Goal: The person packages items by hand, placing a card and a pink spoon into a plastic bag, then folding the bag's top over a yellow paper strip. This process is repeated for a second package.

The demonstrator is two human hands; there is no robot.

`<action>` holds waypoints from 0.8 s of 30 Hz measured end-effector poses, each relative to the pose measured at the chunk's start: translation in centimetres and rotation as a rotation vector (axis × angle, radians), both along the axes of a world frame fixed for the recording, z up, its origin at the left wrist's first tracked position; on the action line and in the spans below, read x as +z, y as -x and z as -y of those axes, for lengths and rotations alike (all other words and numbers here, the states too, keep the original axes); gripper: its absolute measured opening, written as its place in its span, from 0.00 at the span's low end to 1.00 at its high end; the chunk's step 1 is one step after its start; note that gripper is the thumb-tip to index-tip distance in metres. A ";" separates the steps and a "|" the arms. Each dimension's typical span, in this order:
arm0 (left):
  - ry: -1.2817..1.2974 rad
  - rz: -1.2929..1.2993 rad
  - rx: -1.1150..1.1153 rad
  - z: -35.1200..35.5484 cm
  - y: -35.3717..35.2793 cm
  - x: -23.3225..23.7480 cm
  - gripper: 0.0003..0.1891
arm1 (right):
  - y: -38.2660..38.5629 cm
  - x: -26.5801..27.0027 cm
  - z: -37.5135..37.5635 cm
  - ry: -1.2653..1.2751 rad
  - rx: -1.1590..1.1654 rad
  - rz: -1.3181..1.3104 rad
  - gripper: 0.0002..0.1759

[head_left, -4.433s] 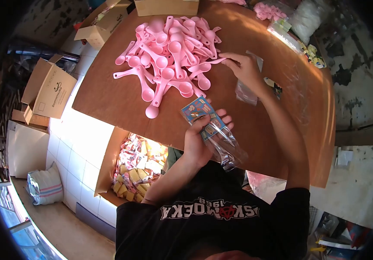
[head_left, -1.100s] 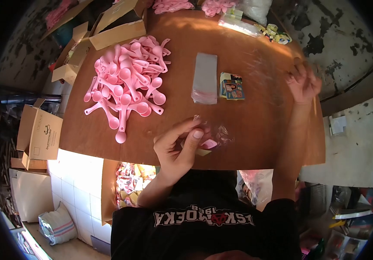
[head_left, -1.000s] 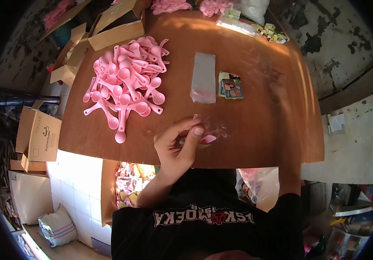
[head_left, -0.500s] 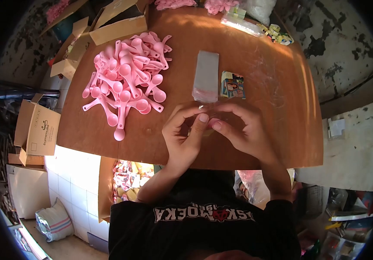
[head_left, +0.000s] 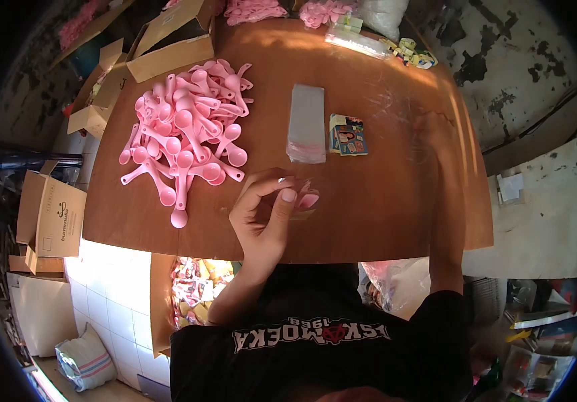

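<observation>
My left hand (head_left: 261, 211) is closed, thumb against fingers, on a pink measuring spoon (head_left: 308, 200) that appears to be inside a clear plastic bag; most of it is hidden or blurred. To the right, my right hand (head_left: 434, 130) is stretched far over the table beside some clear plastic wrap (head_left: 399, 120), its fingers smeared by motion. A large heap of pink measuring spoons (head_left: 184, 120) lies on the left. Beyond my left hand is a stack of clear plastic bags (head_left: 307, 124), with a small pile of printed cards (head_left: 348, 136) beside it.
The brown wooden table (head_left: 369, 221) has an open cardboard box (head_left: 171, 57) at its far left. Yellow packets (head_left: 412, 53) and a clear bag (head_left: 382, 17) sit at the far edge. A box of colourful packets (head_left: 198, 288) stands below the near edge.
My right hand has left my left hand and swung out to the right side of the table. My left hand still holds the spoon, and the view has shifted slightly.
</observation>
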State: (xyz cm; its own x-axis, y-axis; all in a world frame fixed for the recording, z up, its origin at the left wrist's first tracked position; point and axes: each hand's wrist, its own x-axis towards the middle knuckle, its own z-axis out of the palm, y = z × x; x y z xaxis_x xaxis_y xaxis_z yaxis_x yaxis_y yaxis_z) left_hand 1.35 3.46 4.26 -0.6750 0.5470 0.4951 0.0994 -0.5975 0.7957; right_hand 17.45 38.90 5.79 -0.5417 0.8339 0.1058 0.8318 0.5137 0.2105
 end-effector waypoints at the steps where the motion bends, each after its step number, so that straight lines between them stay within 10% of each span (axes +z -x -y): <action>1: -0.007 0.004 0.002 0.1 0.1 0.1 0.07 | -0.6 0.3 0.1 0.338 -0.078 -0.430 0.18; 2: 0.021 0.068 -0.015 0.3 0.2 0.1 0.07 | -1.0 0.5 0.1 0.680 -0.150 -0.853 0.17; 5: 0.044 0.119 -0.040 -0.3 0.2 -0.2 0.07 | -1.4 2.0 3.7 0.383 0.254 -0.714 0.15; 11: 0.004 0.153 -0.081 -1.7 -0.7 -0.3 0.07 | 1.8 4.8 17.6 0.863 0.857 -0.792 0.25; 18: 0.112 0.049 0.006 -1.2 -0.1 -1.5 0.11 | 4.0 2.4 22.6 0.974 0.699 -0.952 0.09; 24: 0.165 0.038 -0.427 -0.5 1.2 -1.8 0.28 | 4.1 0.7 21.8 1.171 0.644 -1.146 0.09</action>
State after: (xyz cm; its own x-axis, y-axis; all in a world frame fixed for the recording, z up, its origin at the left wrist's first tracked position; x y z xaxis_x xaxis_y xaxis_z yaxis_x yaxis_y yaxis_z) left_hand 0.18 3.94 2.43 -0.3879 0.8497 0.3572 -0.1596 -0.4436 0.8819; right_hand 13.37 17.13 6.45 -0.8746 0.4457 0.1908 -0.0944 0.2294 -0.9687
